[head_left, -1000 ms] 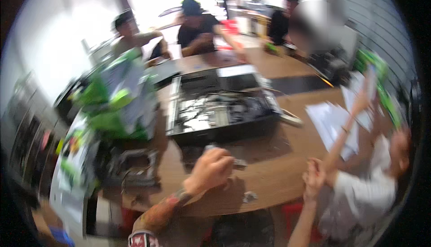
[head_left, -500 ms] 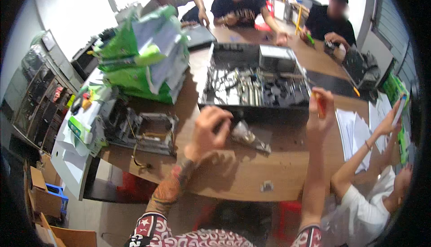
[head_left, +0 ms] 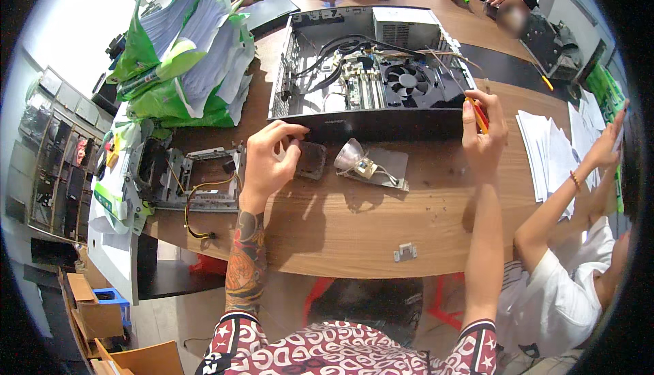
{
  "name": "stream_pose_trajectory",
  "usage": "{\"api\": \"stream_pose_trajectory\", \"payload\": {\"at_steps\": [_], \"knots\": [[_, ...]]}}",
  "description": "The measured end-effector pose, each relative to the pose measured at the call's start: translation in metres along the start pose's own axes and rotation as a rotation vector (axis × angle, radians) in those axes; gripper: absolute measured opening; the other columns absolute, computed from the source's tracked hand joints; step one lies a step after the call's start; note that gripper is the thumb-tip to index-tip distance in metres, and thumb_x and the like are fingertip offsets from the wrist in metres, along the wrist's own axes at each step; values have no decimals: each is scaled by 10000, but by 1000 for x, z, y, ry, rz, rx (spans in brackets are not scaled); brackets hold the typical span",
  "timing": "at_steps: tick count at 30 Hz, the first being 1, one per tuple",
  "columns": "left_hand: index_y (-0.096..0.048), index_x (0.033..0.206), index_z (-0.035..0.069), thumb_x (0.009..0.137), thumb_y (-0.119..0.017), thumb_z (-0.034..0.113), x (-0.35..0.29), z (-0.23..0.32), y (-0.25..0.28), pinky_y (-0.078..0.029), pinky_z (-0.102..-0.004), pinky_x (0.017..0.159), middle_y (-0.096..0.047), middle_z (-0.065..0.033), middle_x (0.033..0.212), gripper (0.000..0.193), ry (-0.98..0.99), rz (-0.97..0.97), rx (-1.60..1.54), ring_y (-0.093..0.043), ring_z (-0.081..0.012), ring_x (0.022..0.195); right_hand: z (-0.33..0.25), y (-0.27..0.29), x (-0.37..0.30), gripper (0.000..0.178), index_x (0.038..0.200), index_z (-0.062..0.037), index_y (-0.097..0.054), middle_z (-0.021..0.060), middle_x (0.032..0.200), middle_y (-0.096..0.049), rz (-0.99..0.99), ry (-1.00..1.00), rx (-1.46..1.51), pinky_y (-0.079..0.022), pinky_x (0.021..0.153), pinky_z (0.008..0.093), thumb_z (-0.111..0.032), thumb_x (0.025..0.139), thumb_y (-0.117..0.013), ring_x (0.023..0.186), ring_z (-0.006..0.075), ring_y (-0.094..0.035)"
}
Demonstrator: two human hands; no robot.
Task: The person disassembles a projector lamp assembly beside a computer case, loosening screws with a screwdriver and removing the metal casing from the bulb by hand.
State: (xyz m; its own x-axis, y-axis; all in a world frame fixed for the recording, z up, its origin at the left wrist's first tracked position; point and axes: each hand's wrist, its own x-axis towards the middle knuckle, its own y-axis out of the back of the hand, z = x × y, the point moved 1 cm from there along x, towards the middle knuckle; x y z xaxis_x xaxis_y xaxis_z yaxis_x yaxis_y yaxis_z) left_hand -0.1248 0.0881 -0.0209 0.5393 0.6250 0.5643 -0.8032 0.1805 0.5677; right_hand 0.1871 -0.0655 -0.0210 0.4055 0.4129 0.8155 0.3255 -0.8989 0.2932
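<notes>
An opened desktop computer case (head_left: 371, 75) lies on the wooden table (head_left: 354, 232), its board, fan and cables showing. My left hand (head_left: 269, 160) grips a small dark square part (head_left: 311, 160) on the table just in front of the case. My right hand (head_left: 482, 136) is closed on a screwdriver (head_left: 479, 114) with a red and yellow handle, held at the case's front right corner. Between my hands lies a clear plastic bag with a small component on a grey plate (head_left: 371, 166).
A metal drive cage with yellow wires (head_left: 194, 181) sits left of my left hand. Green and white bags of papers (head_left: 184, 55) lie behind it. A small metal bracket (head_left: 405, 252) rests near the table's front edge. A person in white (head_left: 579, 273) sits at my right beside paper sheets (head_left: 548, 153). Other people sit at the far end.
My view has tipped down and closer to the table. My left hand moved left onto the dark part. My right hand stays raised at the case's front right with the screwdriver.
</notes>
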Motion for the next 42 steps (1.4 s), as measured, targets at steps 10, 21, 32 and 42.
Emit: {"api": "stream_pose_trajectory", "payload": {"at_steps": [10, 21, 32, 42], "knots": [[-714, 856, 31, 759, -669, 81, -4, -9, 2, -497, -341, 590, -670, -136, 727, 118, 37, -10, 261, -640, -258, 616, 3, 0, 0, 93, 984, -70, -632, 47, 785, -557, 10, 18, -22, -442, 616, 281, -69, 891, -626, 656, 140, -525], [-719, 910, 59, 758, -690, 150, -7, -12, 5, -532, -375, 659, -682, -163, 776, 179, 81, -122, 313, -667, -314, 698, -6, -4, 1, 124, 999, -52, -615, 66, 797, -544, -22, -9, -46, -445, 643, 287, -25, 879, -602, 691, 157, -522], [-673, 866, 87, 735, -785, 233, -16, 8, -1, -528, -412, 704, -619, -128, 890, 226, 3, -186, 401, -634, -331, 812, -3, 0, -8, 107, 973, -14, -598, 96, 838, -551, -15, -23, 28, -461, 685, 303, -7, 867, -583, 727, 191, -544], [-687, 920, 31, 729, -762, 190, -22, -3, -12, -527, -415, 743, -677, -196, 863, 260, 67, -340, 207, -669, -343, 812, -9, 6, -8, 89, 966, -10, -600, 88, 830, -566, -14, -6, -28, -470, 685, 296, -19, 882, -575, 742, 163, -551]]}}
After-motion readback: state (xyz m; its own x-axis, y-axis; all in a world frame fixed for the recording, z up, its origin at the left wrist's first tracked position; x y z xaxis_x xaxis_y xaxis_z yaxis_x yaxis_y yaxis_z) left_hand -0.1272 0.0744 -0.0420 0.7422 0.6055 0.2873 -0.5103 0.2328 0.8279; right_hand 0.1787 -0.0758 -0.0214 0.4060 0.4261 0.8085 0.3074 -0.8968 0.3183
